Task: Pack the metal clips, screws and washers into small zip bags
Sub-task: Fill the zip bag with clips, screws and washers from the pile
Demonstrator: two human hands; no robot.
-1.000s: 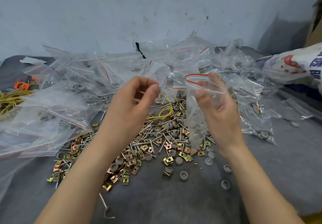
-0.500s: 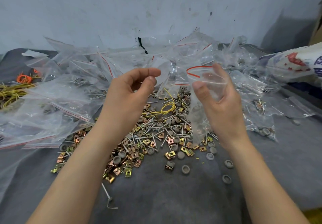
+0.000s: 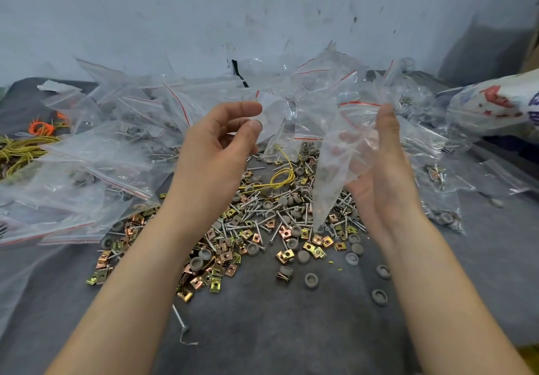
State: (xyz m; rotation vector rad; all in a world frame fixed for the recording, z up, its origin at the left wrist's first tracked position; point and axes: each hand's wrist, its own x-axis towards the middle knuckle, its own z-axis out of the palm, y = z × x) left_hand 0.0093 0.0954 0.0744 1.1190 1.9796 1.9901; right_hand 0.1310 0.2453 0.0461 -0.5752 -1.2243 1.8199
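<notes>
Clear plastic edged with a red strip is what matters here: one small zip bag (image 3: 341, 153) hangs from the right hand (image 3: 379, 182). That hand's thumb stands up along the bag's near side, and its fingers, seen through the film, curl round behind. The bag's long axis runs nearly upright, leaning a little. Its red-lined mouth is at the top and its narrow bottom corner points down at the loose pile, touching it or just above; I cannot tell which.

To the left of the bag and apart from it, the left hand (image 3: 215, 153) is raised. Its forefinger and thumb tips are close but not meeting, and they point rightward at about the height of the mouth. The back of this hand faces the camera, so I cannot tell whether the curled fingers hide any pieces.

Below and between the forearms, on the grey worktop (image 3: 291, 331), lie the metal clips (image 3: 248, 234), screws (image 3: 253, 202) and grey round washers (image 3: 310, 280), all mixed together.

The coming move is probably a short sideways reach by the left hand to the bag's mouth. The mouth looks pinched rather than gaping, so it would likely need spreading first.

Filled bags (image 3: 102, 153) are heaped behind and to the left, and a loop of yellow wire (image 3: 280, 176) lies on the pile.
</notes>
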